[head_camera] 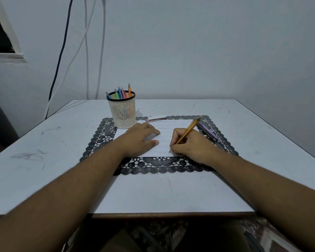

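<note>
Orange pen (188, 131) in right hand (190, 145), tip down on paper (163, 137), barrel slanting up-right

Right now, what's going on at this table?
A person is writing on a sheet of paper that lies on a black lace mat. The right hand grips an orange pen, its tip down near the sheet's near edge, where rows of small marks already run. The left hand lies flat on the paper, steadying it. A cream pen holder with coloured pens stands behind the left hand, and a purple pen lies on the mat to the right.
</note>
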Demonstrator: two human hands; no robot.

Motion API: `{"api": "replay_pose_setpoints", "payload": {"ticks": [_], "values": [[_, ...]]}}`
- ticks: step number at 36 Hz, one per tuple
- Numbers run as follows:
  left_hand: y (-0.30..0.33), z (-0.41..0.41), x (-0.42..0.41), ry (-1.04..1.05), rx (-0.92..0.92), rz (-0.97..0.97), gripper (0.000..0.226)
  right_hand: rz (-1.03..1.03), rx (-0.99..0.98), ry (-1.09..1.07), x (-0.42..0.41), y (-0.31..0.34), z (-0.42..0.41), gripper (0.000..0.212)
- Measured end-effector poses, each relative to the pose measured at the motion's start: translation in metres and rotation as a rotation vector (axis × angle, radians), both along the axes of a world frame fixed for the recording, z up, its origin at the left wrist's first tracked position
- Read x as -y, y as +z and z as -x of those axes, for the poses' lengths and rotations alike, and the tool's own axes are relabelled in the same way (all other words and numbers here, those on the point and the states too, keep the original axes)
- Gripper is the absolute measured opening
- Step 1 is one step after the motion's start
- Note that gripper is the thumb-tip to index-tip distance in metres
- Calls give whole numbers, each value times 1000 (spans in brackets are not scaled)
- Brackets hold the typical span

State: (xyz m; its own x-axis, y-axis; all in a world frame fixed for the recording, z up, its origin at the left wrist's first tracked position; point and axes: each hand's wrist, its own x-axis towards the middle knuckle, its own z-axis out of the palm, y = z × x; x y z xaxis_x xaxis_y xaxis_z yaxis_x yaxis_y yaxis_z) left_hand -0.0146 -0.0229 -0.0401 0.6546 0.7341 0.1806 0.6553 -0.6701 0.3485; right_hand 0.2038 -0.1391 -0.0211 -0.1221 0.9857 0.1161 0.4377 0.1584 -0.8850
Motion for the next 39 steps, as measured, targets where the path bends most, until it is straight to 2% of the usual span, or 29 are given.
{"api": "replay_pose_setpoints", "payload": {"ticks": [14, 20, 28, 34, 39], "values": [[0, 0, -1, 1, -15, 7, 44, 13, 14, 5, 0, 0, 0, 19], [0, -1, -1, -1, -13, 4, 44, -20, -78, -48, 1, -1, -10, 22], [-1, -1, -2, 2, -19, 7, 44, -2, -44, -13, 2, -1, -9, 16], [-1, -1, -1, 4, -18, 15, 44, -3, -6, -22, 2, -1, -7, 24], [1, -1, 0, 5, -31, 4, 45, -13, -26, -47, 2, 0, -6, 23]]}}
